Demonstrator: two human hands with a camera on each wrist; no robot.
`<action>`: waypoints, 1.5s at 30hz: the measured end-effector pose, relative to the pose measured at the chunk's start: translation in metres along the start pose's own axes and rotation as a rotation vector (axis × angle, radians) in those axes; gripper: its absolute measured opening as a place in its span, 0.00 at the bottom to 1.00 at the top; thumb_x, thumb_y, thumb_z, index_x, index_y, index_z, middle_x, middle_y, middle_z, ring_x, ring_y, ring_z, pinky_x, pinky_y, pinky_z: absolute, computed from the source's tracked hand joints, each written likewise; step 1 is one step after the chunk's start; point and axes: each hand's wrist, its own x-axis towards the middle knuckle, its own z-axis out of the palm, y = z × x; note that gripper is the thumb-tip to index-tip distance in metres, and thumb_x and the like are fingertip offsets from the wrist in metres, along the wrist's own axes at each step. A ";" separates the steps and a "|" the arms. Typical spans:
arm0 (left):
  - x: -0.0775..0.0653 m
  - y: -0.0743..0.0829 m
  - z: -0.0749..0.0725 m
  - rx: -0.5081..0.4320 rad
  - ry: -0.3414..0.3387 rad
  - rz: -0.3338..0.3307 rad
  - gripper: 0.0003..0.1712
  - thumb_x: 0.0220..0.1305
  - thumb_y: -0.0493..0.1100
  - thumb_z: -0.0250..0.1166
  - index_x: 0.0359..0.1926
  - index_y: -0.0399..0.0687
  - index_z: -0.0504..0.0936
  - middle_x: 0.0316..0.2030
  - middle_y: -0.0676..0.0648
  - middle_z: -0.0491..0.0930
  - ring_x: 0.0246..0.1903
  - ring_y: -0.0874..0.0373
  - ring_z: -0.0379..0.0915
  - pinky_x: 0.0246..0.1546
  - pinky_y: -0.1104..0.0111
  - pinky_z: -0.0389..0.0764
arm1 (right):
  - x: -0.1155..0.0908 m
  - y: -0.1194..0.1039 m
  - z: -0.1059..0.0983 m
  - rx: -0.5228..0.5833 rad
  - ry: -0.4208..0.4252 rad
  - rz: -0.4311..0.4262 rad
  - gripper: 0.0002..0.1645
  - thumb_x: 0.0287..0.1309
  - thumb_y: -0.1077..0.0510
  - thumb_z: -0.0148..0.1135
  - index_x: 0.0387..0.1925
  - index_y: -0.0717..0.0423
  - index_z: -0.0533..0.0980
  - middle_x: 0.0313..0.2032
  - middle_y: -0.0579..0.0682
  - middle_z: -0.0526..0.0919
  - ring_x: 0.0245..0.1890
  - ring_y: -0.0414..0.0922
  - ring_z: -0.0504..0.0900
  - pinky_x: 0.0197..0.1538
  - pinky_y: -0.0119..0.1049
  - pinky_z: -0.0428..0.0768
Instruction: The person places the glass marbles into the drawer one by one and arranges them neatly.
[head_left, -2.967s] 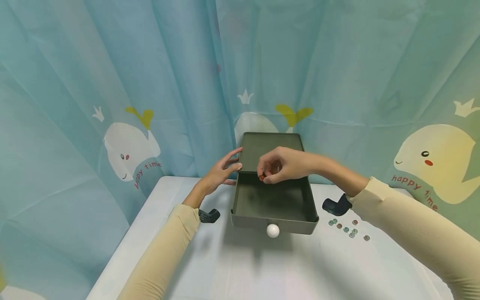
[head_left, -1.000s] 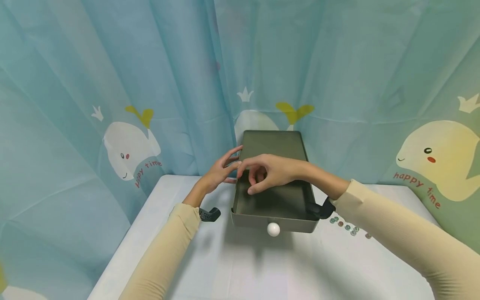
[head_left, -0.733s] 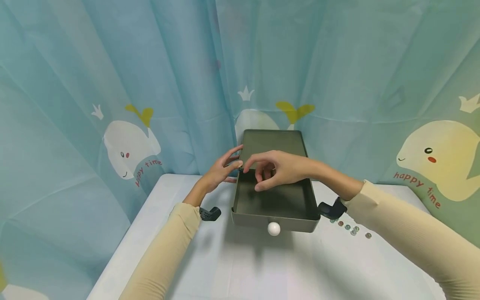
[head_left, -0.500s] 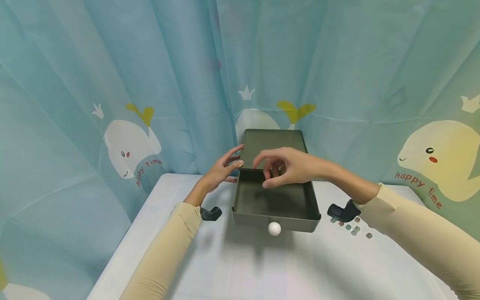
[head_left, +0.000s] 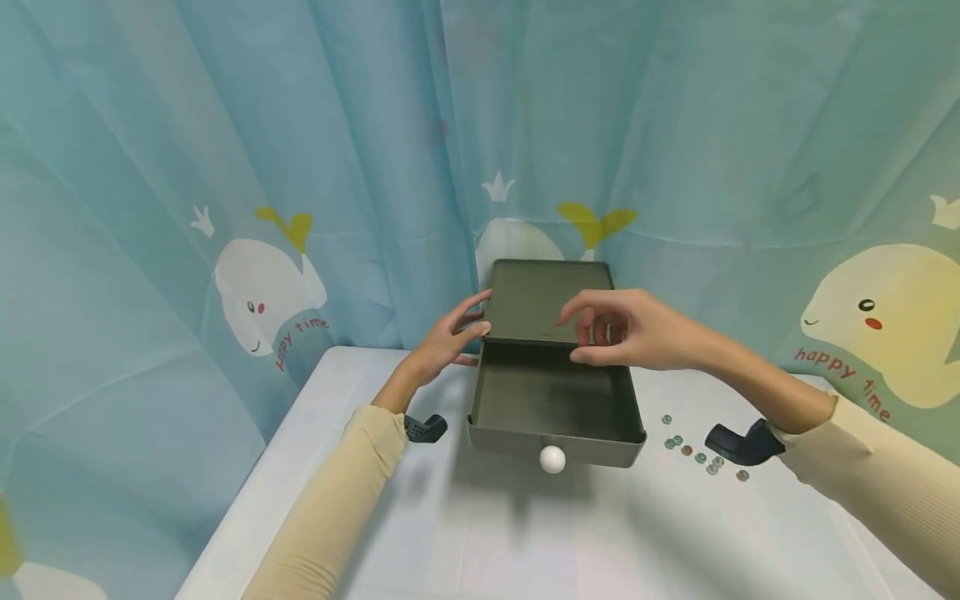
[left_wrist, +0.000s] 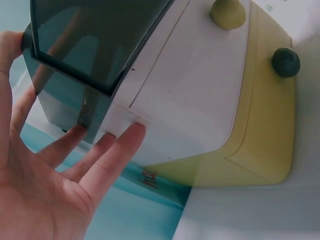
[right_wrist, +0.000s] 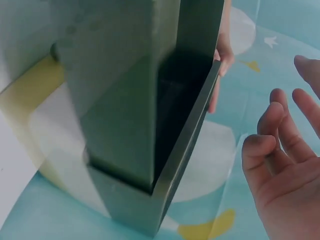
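A dark green drawer (head_left: 510,437) with a white knob (head_left: 552,459) is pulled out of the top of a stacked drawer unit (head_left: 549,296). Its back part lies in shadow under the unit's top. My left hand (head_left: 442,346) rests against the unit's left side, fingers spread. In the left wrist view those fingertips (left_wrist: 134,134) touch the side near the seam between the green and white levels. My right hand (head_left: 637,329) hovers over the drawer's right back corner, fingers loosely bent, thumb apart from the index finger, holding nothing; the right wrist view shows this palm (right_wrist: 290,195) too.
Several small green and brown glass-like beads (head_left: 701,457) lie on the white table (head_left: 525,542) to the right of the drawer. Below the green level sit a white drawer (left_wrist: 200,85) and a yellow drawer (left_wrist: 267,125). A blue whale-print curtain (head_left: 390,167) hangs behind.
Three seconds ago my right hand pinched a small orange-red bead over the drawer; its fingers have since parted. It dipped left, then drew back right. My left hand stays in place.
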 end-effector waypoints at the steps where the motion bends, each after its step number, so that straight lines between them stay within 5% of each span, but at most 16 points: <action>1: 0.000 0.000 0.000 -0.002 -0.001 0.001 0.35 0.76 0.51 0.59 0.79 0.74 0.59 0.78 0.45 0.55 0.74 0.46 0.58 0.55 0.43 0.80 | -0.004 0.001 -0.001 -0.002 0.013 0.002 0.19 0.60 0.57 0.74 0.52 0.40 0.80 0.30 0.41 0.81 0.23 0.41 0.78 0.29 0.35 0.79; 11: 0.001 -0.002 0.000 -0.009 0.001 0.000 0.36 0.75 0.53 0.60 0.79 0.75 0.59 0.78 0.45 0.55 0.74 0.46 0.57 0.55 0.43 0.80 | -0.041 0.019 -0.011 -0.033 0.125 -0.004 0.21 0.58 0.63 0.75 0.51 0.43 0.81 0.30 0.39 0.81 0.22 0.39 0.79 0.27 0.33 0.79; 32: 0.003 -0.005 0.000 0.000 0.000 0.000 0.35 0.76 0.53 0.58 0.79 0.77 0.59 0.78 0.45 0.54 0.74 0.45 0.59 0.55 0.43 0.80 | -0.093 0.074 -0.017 -0.011 0.242 0.120 0.21 0.57 0.69 0.73 0.51 0.50 0.81 0.32 0.46 0.82 0.22 0.43 0.79 0.26 0.33 0.74; 45: 0.001 -0.002 -0.001 0.000 -0.001 0.002 0.36 0.74 0.55 0.60 0.79 0.76 0.59 0.78 0.45 0.55 0.73 0.44 0.60 0.54 0.43 0.80 | -0.113 0.114 -0.013 0.011 0.122 0.210 0.26 0.63 0.62 0.71 0.62 0.50 0.75 0.40 0.49 0.84 0.32 0.44 0.85 0.34 0.35 0.82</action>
